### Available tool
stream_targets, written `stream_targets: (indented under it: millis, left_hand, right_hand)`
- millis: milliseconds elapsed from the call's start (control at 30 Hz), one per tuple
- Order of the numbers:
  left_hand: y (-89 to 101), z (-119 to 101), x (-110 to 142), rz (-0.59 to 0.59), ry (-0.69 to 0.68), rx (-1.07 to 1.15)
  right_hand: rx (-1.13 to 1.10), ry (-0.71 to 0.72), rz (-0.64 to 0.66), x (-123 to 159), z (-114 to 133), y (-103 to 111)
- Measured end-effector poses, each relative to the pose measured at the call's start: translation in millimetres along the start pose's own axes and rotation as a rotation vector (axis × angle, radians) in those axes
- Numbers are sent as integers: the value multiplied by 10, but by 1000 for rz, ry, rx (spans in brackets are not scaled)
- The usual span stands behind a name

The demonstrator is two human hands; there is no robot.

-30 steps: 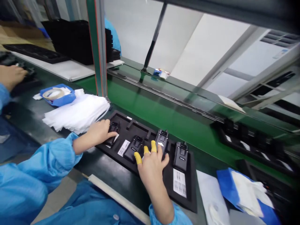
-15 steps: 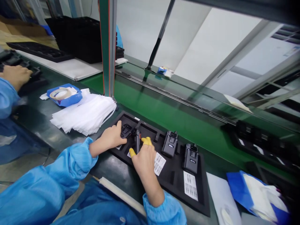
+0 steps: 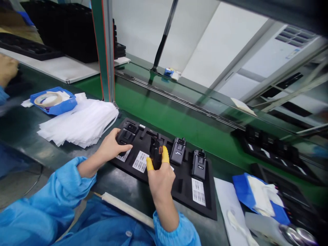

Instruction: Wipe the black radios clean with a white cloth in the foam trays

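A black foam tray (image 3: 184,200) lies on the bench in front of me. My left hand (image 3: 110,147) grips a black handheld radio (image 3: 127,132) at the tray's left end, thumb on the near side. My right hand (image 3: 161,174), with yellow finger cots on thumb and forefinger, pinches a second handheld radio (image 3: 156,152). This one stands upright over the middle of the tray and shows an orange side button. To its right, two more radios (image 3: 178,151) (image 3: 199,164) lie in their slots. White barcode label sheets (image 3: 139,162) rest in the tray below the slots.
White sheets (image 3: 77,121) and a blue box with tape (image 3: 55,100) sit to the left. A green post (image 3: 98,51) rises behind them. At right are a blue packet of white cloths (image 3: 258,198) and another loaded tray (image 3: 276,153). Another person's hand (image 3: 7,70) shows far left.
My view has shifted right. The left radio has moved to the tray's left end with my left hand. My right hand has moved its radio rightward, away from the left one.
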State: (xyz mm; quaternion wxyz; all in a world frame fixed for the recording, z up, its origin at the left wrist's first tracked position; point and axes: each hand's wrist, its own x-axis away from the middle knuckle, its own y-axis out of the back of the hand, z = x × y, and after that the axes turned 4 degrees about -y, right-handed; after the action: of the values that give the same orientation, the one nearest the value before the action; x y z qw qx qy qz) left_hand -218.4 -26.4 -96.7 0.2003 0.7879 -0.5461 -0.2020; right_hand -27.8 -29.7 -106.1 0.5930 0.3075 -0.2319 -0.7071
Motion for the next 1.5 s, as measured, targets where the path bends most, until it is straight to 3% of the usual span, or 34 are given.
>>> stream_targets:
  millis: [67, 133, 267, 533, 1033, 1100, 1167, 1267, 1367, 1500]
  left_hand:
    - [-48, -39, 63, 33, 38, 500]
    - [-125, -69, 125, 113, 120, 854]
    - [-285, -66, 231, 250, 205, 1171]
    - [-386, -4, 351, 336, 223, 1241]
    - [-337, 70, 282, 424, 334, 1419]
    - [-322, 49, 280, 394, 389, 1400]
    - [-285, -13, 284, 365, 434, 1387]
    - [-220, -163, 290, 359, 408, 1415]
    - [-196, -305, 284, 343, 373, 1442]
    - [-252, -359, 250, 341, 389, 1449]
  right_hand:
    - [2, -14, -1, 10, -14, 37]
    - [1, -35, 7, 17, -35, 56]
    - [8, -64, 34, 51, -102, 66]
    - [28, -71, -7, 134, -208, 31]
    - [-279, -178, 81, 117, -148, 22]
    - [-443, -226, 133, 98, -166, 63]
    - [-753, -300, 225, 52, -189, 128]
    - [-1180, -542, 354, -52, -210, 243]
    - [-1349, -766, 418, -140, -178, 344]
    - [-1488, -864, 433, -202, -44, 426]
